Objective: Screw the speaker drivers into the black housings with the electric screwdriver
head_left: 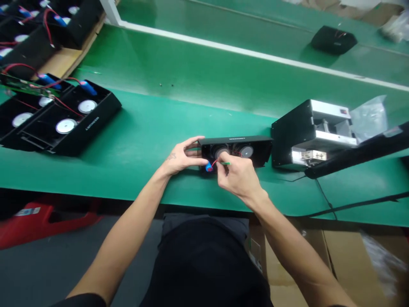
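Observation:
A black speaker housing [260, 155] lies on the bench in front of me, its open side facing me, with round silver-backed speakers [246, 152] inside. My left hand [182, 158] grips the housing's left end, with the thumb beside a blue cylindrical battery [208, 166]. From the battery a red wire [214, 162] runs to the fingertips of my right hand [238, 172]. Those fingers are pinched over the housing on a thin green piece [226, 163], apparently a small circuit board seen edge-on. The fingers partly hide the left speaker.
More open speaker housings [105, 104] with batteries and wires stand at the left, others on cardboard [60, 62] behind. Right of my work are a black-and-silver machine [292, 136], a clear plastic bag [370, 117] and a dark bar [361, 151]. A red stool [47, 219] is below left.

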Motion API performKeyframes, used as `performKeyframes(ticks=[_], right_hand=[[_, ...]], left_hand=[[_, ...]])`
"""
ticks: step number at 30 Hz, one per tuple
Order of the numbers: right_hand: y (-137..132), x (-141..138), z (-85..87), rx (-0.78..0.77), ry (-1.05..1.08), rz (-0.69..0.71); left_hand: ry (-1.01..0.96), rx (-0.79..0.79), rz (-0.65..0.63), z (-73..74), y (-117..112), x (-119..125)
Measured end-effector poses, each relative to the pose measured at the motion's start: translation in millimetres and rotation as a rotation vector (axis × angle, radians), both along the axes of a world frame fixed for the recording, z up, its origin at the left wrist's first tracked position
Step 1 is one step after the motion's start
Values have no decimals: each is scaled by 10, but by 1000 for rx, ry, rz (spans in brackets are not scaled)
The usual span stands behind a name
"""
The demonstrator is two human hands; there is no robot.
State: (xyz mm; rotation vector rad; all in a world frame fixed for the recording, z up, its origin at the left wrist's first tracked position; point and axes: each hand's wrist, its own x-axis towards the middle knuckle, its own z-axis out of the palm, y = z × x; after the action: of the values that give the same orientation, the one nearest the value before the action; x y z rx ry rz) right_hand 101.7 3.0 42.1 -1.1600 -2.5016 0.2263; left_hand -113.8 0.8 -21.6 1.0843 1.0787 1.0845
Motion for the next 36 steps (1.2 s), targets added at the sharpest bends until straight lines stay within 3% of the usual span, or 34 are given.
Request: performKeyframes(ticks=[11, 16, 21, 24, 28, 32, 36], right_hand=[[-196, -93, -226, 97, -112, -61], [-369, -22, -163, 118, 59, -112], [-518, 164, -85, -47, 349, -259], [-512, 184, -132, -69, 484, -313], [-438, 89, -306, -30, 489, -261], [-469, 38, -464, 122, 393, -178], [-679, 136, -516, 143, 364, -167]], left_hand=[[-87, -18, 4, -10, -36, 22], [-80, 10, -23, -46, -64, 11], [-71, -15, -17, -42, -59, 6], [-44, -18, -10, -29, -43, 0], [-32, -10, 4, -44, -45, -8], [-25, -11, 63, -59, -229, 95], [109, -2, 199, -33, -636, 344]])
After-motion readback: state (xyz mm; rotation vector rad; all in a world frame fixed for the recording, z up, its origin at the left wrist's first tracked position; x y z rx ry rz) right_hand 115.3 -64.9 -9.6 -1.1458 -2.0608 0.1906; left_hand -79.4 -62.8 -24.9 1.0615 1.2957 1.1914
